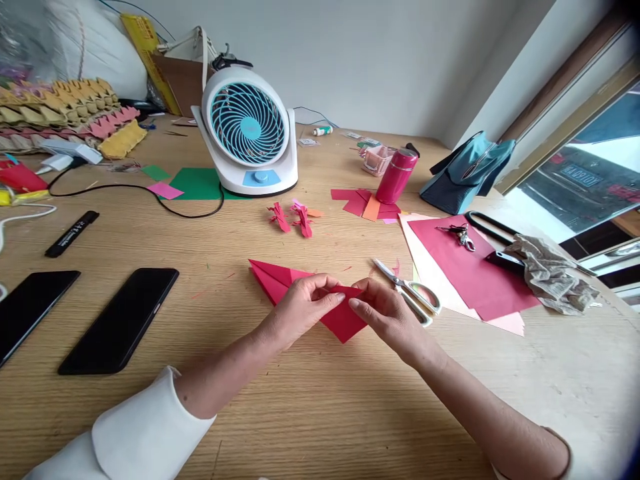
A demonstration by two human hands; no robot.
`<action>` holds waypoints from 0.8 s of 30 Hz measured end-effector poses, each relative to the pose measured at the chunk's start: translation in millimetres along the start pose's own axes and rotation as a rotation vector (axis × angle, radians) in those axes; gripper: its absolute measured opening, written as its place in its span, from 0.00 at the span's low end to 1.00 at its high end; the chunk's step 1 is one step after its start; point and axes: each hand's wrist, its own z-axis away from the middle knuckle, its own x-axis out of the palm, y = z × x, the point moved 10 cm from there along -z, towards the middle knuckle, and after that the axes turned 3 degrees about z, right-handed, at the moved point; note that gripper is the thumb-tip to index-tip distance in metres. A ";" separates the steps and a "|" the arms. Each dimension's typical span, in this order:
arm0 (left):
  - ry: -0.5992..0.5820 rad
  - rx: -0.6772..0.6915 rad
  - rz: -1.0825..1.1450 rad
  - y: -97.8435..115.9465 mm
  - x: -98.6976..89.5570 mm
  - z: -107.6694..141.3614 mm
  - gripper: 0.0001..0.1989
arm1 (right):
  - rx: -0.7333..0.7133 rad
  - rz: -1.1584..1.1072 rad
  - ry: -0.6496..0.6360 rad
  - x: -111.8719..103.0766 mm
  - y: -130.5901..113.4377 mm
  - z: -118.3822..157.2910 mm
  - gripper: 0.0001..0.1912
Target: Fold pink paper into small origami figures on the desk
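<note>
Between my hands is a folded sheet of red paper (pixel 343 323), its long point reaching out to the left over the wooden table. My left hand (pixel 306 307) is closed on the paper, thumb on top near the upper edge. Close beside it, my right hand (pixel 386 312) pinches the same edge at the right corner, so the thumbs almost meet. Fingers partly hide the folds. Just right of my right hand lie scissors (pixel 407 290) with pale handles, blades apart. Beyond the paper rest two small folded red paper pieces (pixel 279 218).
A white fan (pixel 250 127) stands at the back. Two black phones (pixel 120 320) and a black marker (pixel 73 233) lie left. Right are a red bottle (pixel 397 176), red paper sheets (pixel 470 267), keys (pixel 463 236), a crumpled cloth (pixel 553 273) and a dark bag (pixel 465 173).
</note>
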 end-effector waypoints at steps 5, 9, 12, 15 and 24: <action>0.042 0.024 0.022 2.4 -2.8 0.4 0.11 | 0.021 -0.261 0.042 6.4 22.0 -0.3 0.17; 0.026 -0.003 0.054 -4.0 -0.6 -0.8 0.11 | 0.075 -0.430 0.008 13.1 37.6 0.7 0.16; 0.016 0.023 0.010 -8.1 1.2 -3.1 0.10 | 0.116 -0.455 0.045 10.6 43.7 1.2 0.17; 0.038 0.037 -0.049 -13.7 0.2 -4.4 0.09 | 0.130 -0.462 0.063 10.2 46.4 1.5 0.19; 0.059 0.171 -0.189 1.0 1.2 -1.9 0.06 | 0.024 -0.356 0.153 3.9 43.6 1.9 0.19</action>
